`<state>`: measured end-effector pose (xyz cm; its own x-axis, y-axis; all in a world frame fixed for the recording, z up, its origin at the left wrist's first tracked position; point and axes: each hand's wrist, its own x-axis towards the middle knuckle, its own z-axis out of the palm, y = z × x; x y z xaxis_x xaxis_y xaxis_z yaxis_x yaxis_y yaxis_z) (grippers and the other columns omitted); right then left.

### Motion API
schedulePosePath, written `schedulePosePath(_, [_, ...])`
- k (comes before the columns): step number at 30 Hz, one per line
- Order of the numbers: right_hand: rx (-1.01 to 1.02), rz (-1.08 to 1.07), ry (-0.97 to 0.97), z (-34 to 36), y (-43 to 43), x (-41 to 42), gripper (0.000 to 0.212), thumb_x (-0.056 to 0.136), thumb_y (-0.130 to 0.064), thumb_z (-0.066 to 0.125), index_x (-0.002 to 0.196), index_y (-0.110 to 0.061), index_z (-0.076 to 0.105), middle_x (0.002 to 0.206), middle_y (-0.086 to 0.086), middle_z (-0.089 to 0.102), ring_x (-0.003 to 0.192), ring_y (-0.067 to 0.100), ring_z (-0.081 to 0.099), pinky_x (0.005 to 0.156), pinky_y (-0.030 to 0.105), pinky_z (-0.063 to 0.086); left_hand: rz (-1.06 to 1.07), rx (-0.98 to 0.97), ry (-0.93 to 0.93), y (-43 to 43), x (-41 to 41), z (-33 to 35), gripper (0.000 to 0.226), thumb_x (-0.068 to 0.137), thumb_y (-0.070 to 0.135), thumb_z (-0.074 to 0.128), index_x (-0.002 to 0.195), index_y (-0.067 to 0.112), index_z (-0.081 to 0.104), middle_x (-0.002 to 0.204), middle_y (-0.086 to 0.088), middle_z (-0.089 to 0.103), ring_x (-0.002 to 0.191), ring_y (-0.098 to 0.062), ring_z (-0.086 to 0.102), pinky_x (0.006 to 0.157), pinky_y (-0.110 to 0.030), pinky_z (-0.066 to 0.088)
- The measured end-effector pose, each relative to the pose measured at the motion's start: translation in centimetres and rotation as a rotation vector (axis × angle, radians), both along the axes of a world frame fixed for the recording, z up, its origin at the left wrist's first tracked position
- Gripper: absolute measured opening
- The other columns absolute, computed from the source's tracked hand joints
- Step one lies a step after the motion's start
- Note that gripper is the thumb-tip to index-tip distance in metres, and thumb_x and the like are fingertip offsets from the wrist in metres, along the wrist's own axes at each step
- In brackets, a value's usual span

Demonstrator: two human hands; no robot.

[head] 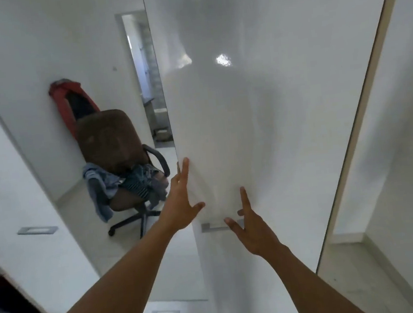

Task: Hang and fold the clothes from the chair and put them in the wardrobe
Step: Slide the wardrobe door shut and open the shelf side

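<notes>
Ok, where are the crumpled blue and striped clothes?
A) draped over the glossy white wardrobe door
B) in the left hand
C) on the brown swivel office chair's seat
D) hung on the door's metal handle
C: the crumpled blue and striped clothes lie on the seat of the brown swivel office chair, while the left hand and right hand are open and empty.

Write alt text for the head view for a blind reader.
The left hand and right hand, both open, reach to a glossy white wardrobe door, the right by its metal handle. Behind, a brown office chair holds crumpled clothes.
</notes>
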<state>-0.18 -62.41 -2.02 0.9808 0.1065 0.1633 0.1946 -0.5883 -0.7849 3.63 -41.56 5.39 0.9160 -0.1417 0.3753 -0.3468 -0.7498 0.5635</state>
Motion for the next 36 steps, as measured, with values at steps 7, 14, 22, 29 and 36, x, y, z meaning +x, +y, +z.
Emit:
schedulePosePath(7, [-0.174,-0.142,-0.124,-2.4,-1.0,-0.2,0.089,0.086,-0.079,0.033,0.15,-0.049,-0.021,0.078,-0.005,0.062,0.067,0.017,0.065,0.067,0.036,0.058,0.081,-0.022,-0.109,-0.3,-0.9,-1.6,0.123,0.082,0.014,0.079,0.147,0.053,-0.018,0.152,-0.009,0.032,0.13,-0.032,0.045,0.103,-0.053,0.048])
schedulePosePath(14, [-0.193,-0.174,-0.12,-2.5,-1.9,-3.3,0.087,0.08,-0.089,0.019,0.15,-0.052,-0.019,0.066,-0.007,0.059,0.057,0.012,0.059,0.06,0.031,0.054,0.097,-0.038,-0.194,-1.1,-5.6,-2.2,0.118,0.085,0.014,0.075,0.146,0.058,-0.015,0.154,-0.007,0.035,0.131,-0.029,0.048,0.097,-0.053,0.052])
schedulePosePath(22, [-0.011,-0.185,-0.056,-0.5,-2.5,-11.1,0.089,0.079,-0.088,0.027,0.155,-0.048,0.005,0.146,0.004,0.049,0.125,0.029,0.057,0.103,0.045,0.046,0.042,-0.047,-0.179,-2.7,-16.1,-3.3,0.102,0.091,0.019,0.069,0.153,0.05,-0.006,0.127,-0.003,0.054,0.097,-0.013,0.058,0.087,-0.041,0.058])
schedulePosePath(29, [0.165,-0.088,-0.174,7.7,-4.8,-21.9,0.071,0.091,-0.065,0.032,0.155,-0.037,0.026,0.146,0.0,0.051,0.12,0.024,0.06,0.109,0.041,0.046,-0.146,-0.024,-0.086,-8.0,-25.7,-2.8,0.112,0.09,0.033,0.069,0.141,0.051,-0.03,0.144,-0.001,0.051,0.117,-0.02,0.063,0.099,-0.044,0.053])
schedulePosePath(36, [0.002,-0.119,-0.549,17.6,-10.3,-31.3,0.061,0.095,-0.06,0.039,0.149,-0.057,0.009,0.149,-0.011,0.049,0.115,0.0,0.057,0.095,0.011,0.044,-0.368,0.13,-0.115,-15.3,-29.3,-0.2,0.127,0.078,0.043,0.08,0.139,0.057,-0.03,0.129,0.011,0.059,0.092,-0.007,0.066,0.102,-0.024,0.042])
